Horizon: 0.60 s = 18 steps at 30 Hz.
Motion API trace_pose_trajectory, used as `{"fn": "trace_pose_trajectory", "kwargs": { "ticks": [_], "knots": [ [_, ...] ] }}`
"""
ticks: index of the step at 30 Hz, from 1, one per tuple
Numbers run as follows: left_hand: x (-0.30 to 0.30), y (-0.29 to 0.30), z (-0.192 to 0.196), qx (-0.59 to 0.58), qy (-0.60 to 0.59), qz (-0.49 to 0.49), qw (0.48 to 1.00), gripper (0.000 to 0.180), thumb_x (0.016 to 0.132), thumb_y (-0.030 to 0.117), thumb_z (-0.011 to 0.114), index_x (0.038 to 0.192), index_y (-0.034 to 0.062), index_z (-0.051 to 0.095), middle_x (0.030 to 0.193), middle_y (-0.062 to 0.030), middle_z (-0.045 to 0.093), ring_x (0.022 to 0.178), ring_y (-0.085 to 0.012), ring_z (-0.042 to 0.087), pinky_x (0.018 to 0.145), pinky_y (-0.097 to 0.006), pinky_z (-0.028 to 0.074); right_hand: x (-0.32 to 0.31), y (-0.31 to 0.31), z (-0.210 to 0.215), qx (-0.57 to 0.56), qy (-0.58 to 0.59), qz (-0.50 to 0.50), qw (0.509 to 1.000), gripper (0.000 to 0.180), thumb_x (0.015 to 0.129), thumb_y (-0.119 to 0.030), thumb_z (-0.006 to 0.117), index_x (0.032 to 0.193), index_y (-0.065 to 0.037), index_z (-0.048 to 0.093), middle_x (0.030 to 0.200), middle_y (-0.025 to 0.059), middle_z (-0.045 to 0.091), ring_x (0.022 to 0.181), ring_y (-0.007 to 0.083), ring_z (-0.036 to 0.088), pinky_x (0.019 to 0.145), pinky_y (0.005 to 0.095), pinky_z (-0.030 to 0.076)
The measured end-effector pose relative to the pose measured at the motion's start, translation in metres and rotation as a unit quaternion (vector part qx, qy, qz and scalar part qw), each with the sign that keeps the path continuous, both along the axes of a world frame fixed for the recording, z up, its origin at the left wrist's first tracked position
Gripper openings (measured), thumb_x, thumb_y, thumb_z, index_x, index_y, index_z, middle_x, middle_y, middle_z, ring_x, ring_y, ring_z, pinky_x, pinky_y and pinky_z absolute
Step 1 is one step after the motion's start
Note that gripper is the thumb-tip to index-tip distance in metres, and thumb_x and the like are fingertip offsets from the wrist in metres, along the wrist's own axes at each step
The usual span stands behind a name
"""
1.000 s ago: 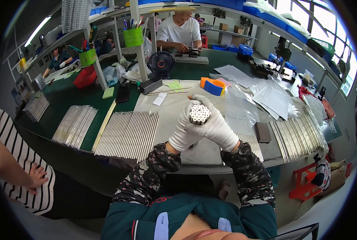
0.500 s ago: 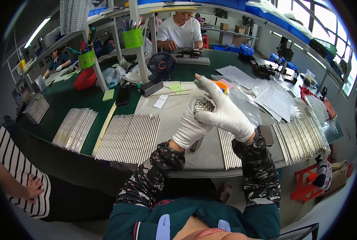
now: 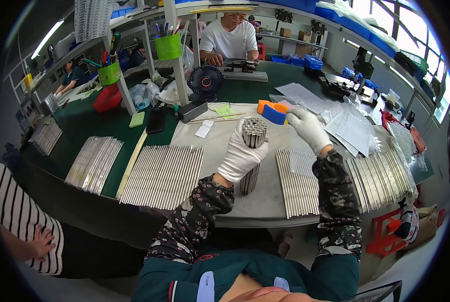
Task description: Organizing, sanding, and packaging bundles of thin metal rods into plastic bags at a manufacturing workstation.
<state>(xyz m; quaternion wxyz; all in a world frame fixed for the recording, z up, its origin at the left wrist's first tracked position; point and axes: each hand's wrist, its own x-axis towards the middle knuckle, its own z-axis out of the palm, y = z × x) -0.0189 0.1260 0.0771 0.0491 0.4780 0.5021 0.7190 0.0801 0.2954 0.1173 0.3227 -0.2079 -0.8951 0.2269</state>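
My left hand [image 3: 241, 153], in a white glove, is wrapped round an upright bundle of thin metal rods [image 3: 254, 132]. Their ends show above my fingers, and the lower part of the bundle shows below, over the grey cloth. My right hand [image 3: 309, 130], gloved too, is to the right of the bundle with its fingers closed on a clear plastic bag [image 3: 301, 162]. The bag hangs over a row of metal rods [image 3: 290, 194]. Just left of my right fingertips are a blue ring [image 3: 274, 114] and an orange ring [image 3: 263, 106], apparently tape rolls.
A wide row of rods [image 3: 162, 176] lies to the left, with another bundle [image 3: 95, 161] beyond. More rods [image 3: 378, 178] lie at the right. A black fan [image 3: 205, 82] and papers [image 3: 348, 131] sit farther back. A person [image 3: 229, 43] works opposite; another person's hand [image 3: 42, 243] is at left.
My right hand has left the top of the rod bundle and moved right, bringing the clear bag nearer. My left hand keeps hold of the bundle. The rings are now uncovered.
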Motion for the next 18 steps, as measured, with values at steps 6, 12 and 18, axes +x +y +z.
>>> {"fn": "trace_pose_trajectory", "kwargs": {
  "ticks": [6, 12, 18],
  "knots": [
    [0.003, 0.004, 0.003, 0.007, -0.009, -0.012, 1.0, 0.027, 0.069, 0.003, 0.062, 0.09, 0.0051, 0.046, 0.075, 0.0007, 0.055, 0.068, -0.0072, 0.053, 0.063, -0.023, 0.046, 0.106, 0.016, -0.049, 0.09, -0.272, -0.369, 0.884, 0.084, 0.064, -0.056, 0.06, 0.129, -0.008, 0.037, 0.12, 0.0233, 0.045, 0.103, 0.0342, 0.051, 0.085, 0.0411, 0.042],
    [0.005, 0.009, 0.006, 0.02, 0.012, -0.007, 1.0, 0.028, 0.069, 0.003, 0.062, 0.091, 0.0049, 0.046, 0.078, 0.0002, 0.054, 0.07, -0.0072, 0.053, 0.065, -0.022, 0.045, 0.159, 0.038, -0.106, 0.022, -0.382, -0.405, 0.831, 0.077, 0.068, -0.056, 0.056, 0.131, -0.016, 0.037, 0.131, 0.0246, 0.034, 0.116, 0.0357, 0.041, 0.089, 0.0415, 0.04],
    [0.01, 0.014, 0.007, 0.013, 0.026, -0.009, 1.0, 0.028, 0.069, 0.003, 0.061, 0.093, 0.0044, 0.046, 0.079, -0.0001, 0.053, 0.071, -0.0074, 0.052, 0.066, -0.023, 0.045, 0.169, 0.047, -0.104, 0.052, -0.115, -0.406, 0.905, 0.05, 0.07, -0.033, 0.063, 0.113, -0.008, 0.057, 0.099, 0.0233, 0.056, 0.093, 0.0337, 0.054, 0.083, 0.038, 0.043]
  ]
}}
